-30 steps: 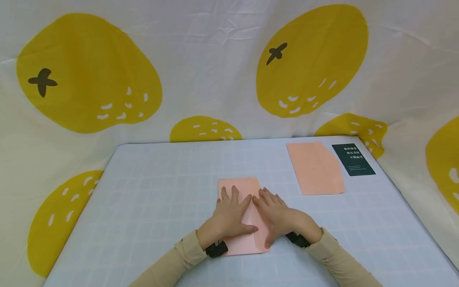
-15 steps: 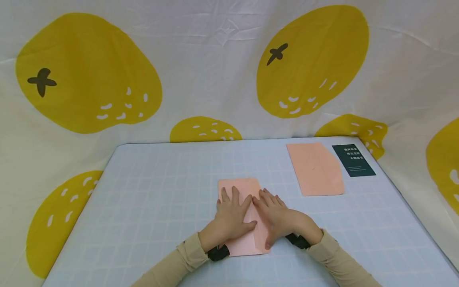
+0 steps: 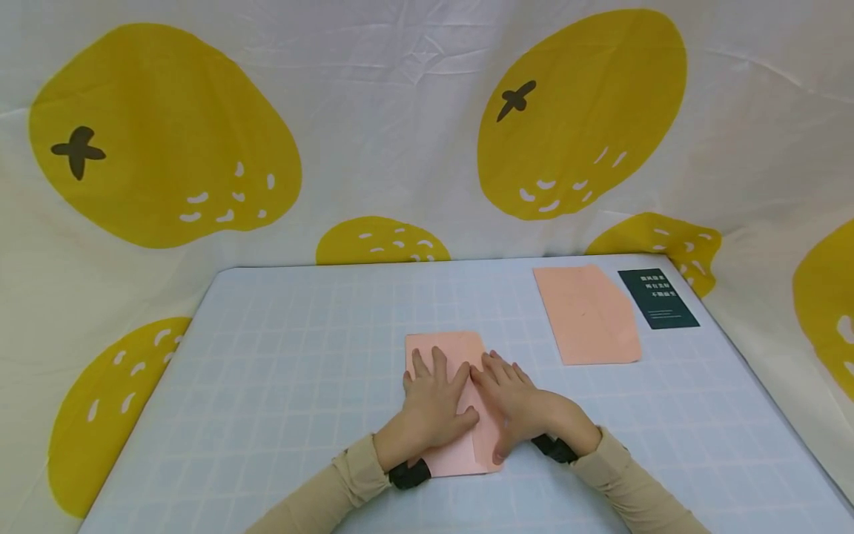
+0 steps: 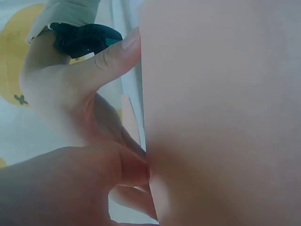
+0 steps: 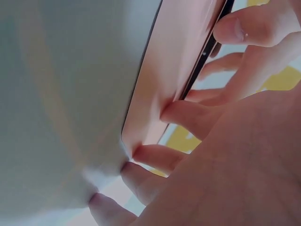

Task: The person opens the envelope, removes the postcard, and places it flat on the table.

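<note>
A pink sheet of paper lies near the front middle of the table, a strip along its right side divided off by a lengthwise line. My left hand rests on the paper with fingers spread and thumb toward that line. On the strip lies my right hand, its fingers extended and its index fingertip right beside the left one. In the left wrist view the pink paper fills the right half. The right wrist view shows the fingertips of my right hand along the strip's outer edge and on the table.
The table has a pale blue grid cover. A second pink paper, with an angled right side, lies at the back right. Next to it is a dark green card with white print. A curtain with yellow fruit hangs behind.
My left hand has slid slightly right on the paper, and its thumb has moved up a little. My right hand stays where it was.
</note>
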The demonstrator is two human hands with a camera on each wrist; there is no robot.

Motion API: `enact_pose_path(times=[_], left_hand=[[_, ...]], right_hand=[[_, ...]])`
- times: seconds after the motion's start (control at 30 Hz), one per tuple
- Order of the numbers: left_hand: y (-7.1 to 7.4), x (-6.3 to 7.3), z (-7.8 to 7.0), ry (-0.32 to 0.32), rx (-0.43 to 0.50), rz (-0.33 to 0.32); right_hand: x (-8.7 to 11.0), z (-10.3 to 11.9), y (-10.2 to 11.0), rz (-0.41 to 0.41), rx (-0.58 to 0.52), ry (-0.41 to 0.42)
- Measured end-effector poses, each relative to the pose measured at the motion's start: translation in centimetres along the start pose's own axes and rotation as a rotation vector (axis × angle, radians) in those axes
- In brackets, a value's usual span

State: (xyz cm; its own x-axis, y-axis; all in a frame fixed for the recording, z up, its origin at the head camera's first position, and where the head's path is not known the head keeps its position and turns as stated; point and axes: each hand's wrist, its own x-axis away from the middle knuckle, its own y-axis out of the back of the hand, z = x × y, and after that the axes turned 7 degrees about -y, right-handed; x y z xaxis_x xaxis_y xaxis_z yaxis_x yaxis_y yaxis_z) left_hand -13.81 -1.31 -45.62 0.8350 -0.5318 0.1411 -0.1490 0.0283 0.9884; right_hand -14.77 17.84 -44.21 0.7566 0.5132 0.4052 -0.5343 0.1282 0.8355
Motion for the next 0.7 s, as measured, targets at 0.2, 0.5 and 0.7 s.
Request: enact_pose_path(times=[0.2,0.5,0.7], left_hand=[[-0.23,-0.22,0.12,0.002,0.070,-0.035],[-0.24,-0.31,0.27,-0.008,0.168,-0.099],[-0.22,-0.27,0.20,-0.004,0.177,-0.104]], right_hand=[[0.04,-0.08,0.12,0.010,-0.005,-0.006],[-0.01,-0.28,-0.05,-0.001,-0.009,0.015],[-0.06,-0.42,-0.16,0.002,-0.011,0.016]])
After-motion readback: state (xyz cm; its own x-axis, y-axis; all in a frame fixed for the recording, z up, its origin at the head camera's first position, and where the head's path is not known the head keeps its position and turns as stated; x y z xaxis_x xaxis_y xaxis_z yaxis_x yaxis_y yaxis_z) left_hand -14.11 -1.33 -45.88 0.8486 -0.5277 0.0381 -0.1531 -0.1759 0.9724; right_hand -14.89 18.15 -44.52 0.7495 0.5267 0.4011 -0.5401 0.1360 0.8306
